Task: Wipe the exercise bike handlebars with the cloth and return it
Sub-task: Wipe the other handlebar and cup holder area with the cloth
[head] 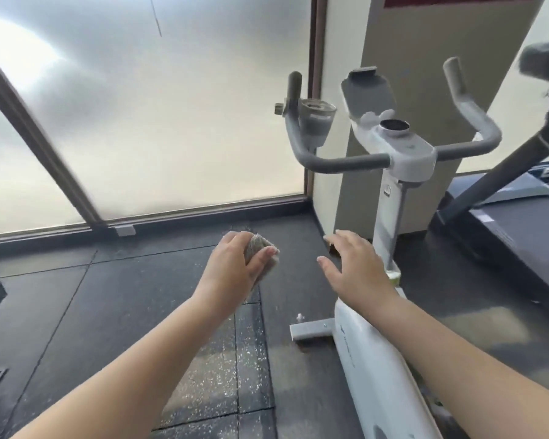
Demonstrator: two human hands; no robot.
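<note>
The left hand (235, 264) holds a small grey cloth (260, 251), with fingers and thumb curled round it. The hand and cloth are in the air, lower than the bike's grey handlebars (339, 160) and not touching them. The right hand (355, 267) is flat, with its fingers straight and spread, and holds nothing. It hangs just in front of the white bike post (390, 210). A cup holder (316, 122) sits on the left side of the handlebars. The floor (124, 305) under the bike is dark.
</note>
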